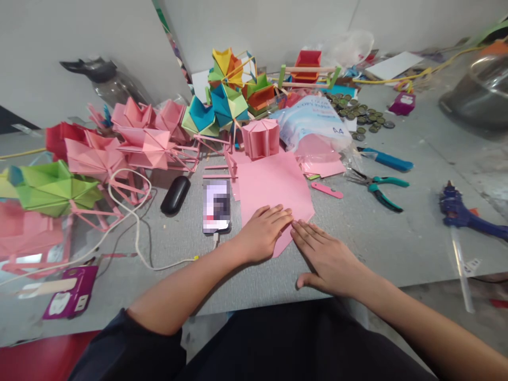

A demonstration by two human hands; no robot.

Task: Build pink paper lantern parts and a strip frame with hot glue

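A pink paper sheet (273,185) lies flat on the grey table (397,243) in front of me, its near corner folded. My left hand (264,233) rests palm down on the sheet's near edge, fingers together and pressing the fold. My right hand (327,256) lies flat beside it, fingertips touching the paper's lower right corner. Neither hand grips anything. A phone (216,205) on a white cable lies just left of the sheet.
Folded paper models in pink (135,140), green (55,188) and mixed colours (228,90) crowd the left and back. A black case (175,194), teal pliers (379,186), a blue glue gun (464,211), a paper pack (311,119) and several bottle caps (357,114) surround the sheet.
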